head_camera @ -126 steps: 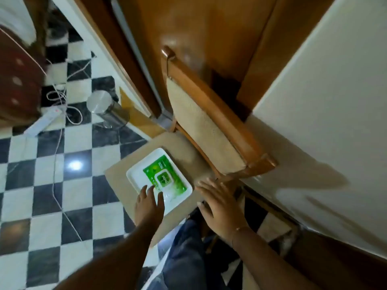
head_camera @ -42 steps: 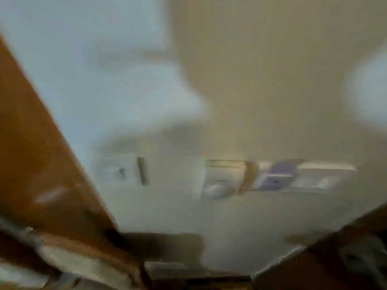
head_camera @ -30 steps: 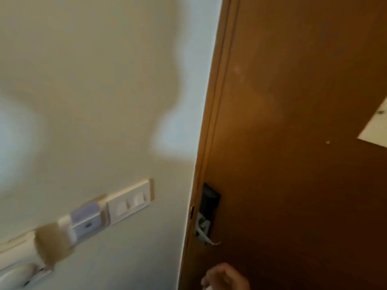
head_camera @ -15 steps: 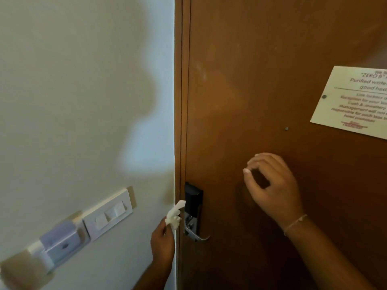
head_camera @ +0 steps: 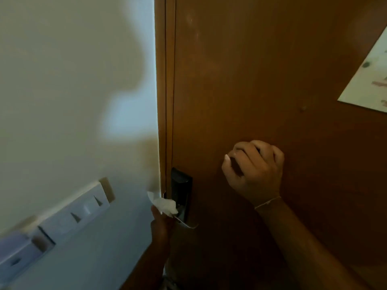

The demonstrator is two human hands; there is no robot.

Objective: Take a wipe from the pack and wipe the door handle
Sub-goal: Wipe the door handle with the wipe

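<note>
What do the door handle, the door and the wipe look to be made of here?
Door handle: seemingly polished metal, with a bright silvery glint.
Door: apparently wood or veneer, an even brown with soft sheen.
Wipe: thin white fabric or paper, crumpled in the left hand.

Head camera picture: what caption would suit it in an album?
Left hand presses a white wipe to the door handle; right hand hovers curled.

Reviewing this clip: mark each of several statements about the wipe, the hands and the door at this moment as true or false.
1. The left hand holds a white wipe at the door handle. True.
2. The right hand grips the handle. False: it is loosely curled by the door, apart from the handle.
3. A paper notice is on the door. True.
4. The switch panel is on the door. False: it is on the wall.
</note>
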